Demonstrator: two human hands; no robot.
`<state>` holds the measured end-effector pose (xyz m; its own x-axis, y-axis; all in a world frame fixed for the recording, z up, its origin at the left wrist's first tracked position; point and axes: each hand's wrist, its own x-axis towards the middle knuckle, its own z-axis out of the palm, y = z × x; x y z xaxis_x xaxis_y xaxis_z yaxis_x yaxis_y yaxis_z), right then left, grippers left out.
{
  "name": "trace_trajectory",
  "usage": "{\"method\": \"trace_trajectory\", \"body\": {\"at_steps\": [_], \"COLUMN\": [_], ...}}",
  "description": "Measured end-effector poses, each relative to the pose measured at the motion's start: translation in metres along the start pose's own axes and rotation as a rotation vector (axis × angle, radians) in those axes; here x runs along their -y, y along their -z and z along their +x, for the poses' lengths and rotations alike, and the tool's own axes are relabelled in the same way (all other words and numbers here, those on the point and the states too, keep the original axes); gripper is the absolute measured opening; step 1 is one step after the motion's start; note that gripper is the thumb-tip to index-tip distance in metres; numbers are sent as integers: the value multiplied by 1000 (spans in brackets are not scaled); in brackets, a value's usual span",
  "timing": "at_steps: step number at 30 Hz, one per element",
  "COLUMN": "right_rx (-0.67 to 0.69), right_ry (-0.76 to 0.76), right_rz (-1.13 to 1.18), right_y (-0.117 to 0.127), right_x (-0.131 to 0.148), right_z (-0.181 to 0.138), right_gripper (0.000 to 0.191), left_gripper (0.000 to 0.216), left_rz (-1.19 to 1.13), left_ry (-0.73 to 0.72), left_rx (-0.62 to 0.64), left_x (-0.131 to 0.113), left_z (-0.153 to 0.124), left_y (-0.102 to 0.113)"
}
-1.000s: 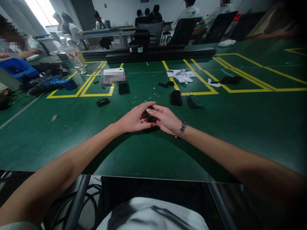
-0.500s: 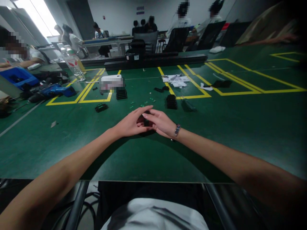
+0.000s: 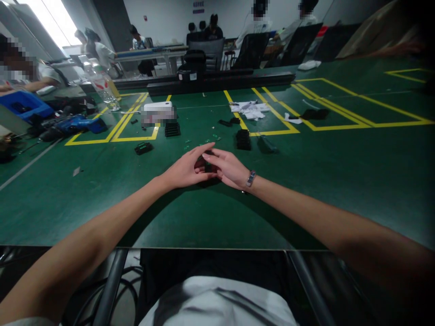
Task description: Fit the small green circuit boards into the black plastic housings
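My left hand (image 3: 188, 168) and my right hand (image 3: 231, 168) meet low over the green table, fingertips touching. Between them they grip a small black part (image 3: 208, 167), mostly covered by the fingers, so its exact kind cannot be made out. A bracelet with square links circles my right wrist. Just beyond the fingers lie several tiny green pieces (image 3: 215, 137). A stack of black parts (image 3: 243, 139) stands to the right of them, and another black stack (image 3: 172, 129) to the left. Nearer on the left is a black block with green on it (image 3: 143, 148).
Farther off lie crumpled white paper (image 3: 249, 110), a white box-like item (image 3: 158, 112) and a small clear bag (image 3: 267, 144). At left are a blue power tool (image 3: 78, 128), a blue bin (image 3: 25, 106) and a plastic bottle (image 3: 102, 88). Long black bars (image 3: 220, 83) cross the back.
The view has tipped slightly down, so the table sits a little higher. Both hands keep nearly the same hold on the black part, with only slight finger movement.
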<state>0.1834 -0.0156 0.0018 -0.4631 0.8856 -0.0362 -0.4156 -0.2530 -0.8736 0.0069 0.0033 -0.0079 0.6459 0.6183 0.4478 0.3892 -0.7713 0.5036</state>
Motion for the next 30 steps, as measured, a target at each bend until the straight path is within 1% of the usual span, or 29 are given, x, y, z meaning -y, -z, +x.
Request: {"method": "trace_trajectory", "body": {"at_steps": [6, 10, 17, 22, 25, 30], "right_rx": [2, 10, 34, -6, -10, -7], "right_ry": [0, -5, 2, 5, -5, -19], "right_rz": [-25, -39, -33, -44, -34, 5], "right_y": [2, 3, 6, 5, 4, 4], "right_x": [-1, -1, -3, -2, -1, -1], "right_z": [-1, -1, 0, 0, 0, 2], "right_gripper": [12, 10, 5, 9, 4, 15], "left_gripper": [78, 78, 81, 80, 80, 80], "left_rz": [71, 90, 32, -2, -6, -34], "left_ry": [-21, -12, 5, -10, -15, 4], "left_rx": [-39, -47, -21, -18, -22, 0], "left_x": [-1, -1, 2, 1, 0, -1], "left_z": [2, 2, 1, 1, 1, 1], "left_y": [0, 0, -1, 0, 0, 1]}}
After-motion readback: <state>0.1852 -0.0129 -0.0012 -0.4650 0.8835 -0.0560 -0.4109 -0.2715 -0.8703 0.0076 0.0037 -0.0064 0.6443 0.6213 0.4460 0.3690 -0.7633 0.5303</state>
